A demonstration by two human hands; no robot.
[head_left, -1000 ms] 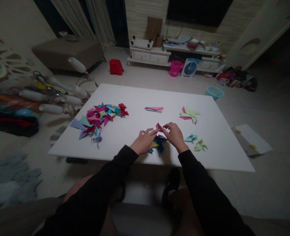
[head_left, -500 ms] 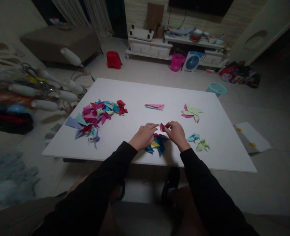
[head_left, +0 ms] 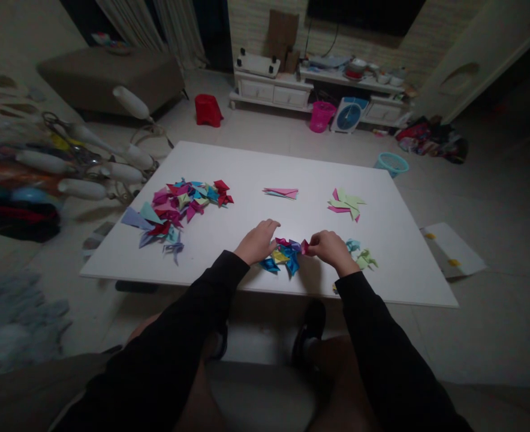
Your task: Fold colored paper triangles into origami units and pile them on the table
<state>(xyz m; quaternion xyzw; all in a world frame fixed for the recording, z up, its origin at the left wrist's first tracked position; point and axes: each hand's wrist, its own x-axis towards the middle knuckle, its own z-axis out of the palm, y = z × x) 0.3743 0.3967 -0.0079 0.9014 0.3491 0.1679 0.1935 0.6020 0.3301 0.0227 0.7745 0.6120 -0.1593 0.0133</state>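
Note:
Pinched in my right hand (head_left: 330, 249) is a small pink folded paper piece (head_left: 305, 246), at the right edge of a little heap of origami (head_left: 279, 257) in blue, yellow, purple and pink. My left hand (head_left: 258, 240) hovers at the heap's left side, thumb and fingers apart, with nothing seen in it. Beyond my right hand lie a pale blue paper crane (head_left: 352, 245) and a light green one (head_left: 366, 259), the blue one partly hidden. The heap rests on the white table (head_left: 229, 234).
A large pile of folded paper (head_left: 179, 207) covers the table's left. Narrow pink and blue folded strips (head_left: 282, 192) lie at the middle back, green and pink pieces (head_left: 346, 204) at the right back. A lamp with white shades (head_left: 121, 174) stands by the left edge.
My right hand has come down and nearer with the pink piece, to the heap's right edge. My left hand has shifted slightly left and its fingers have spread, uncovering more of the heap.

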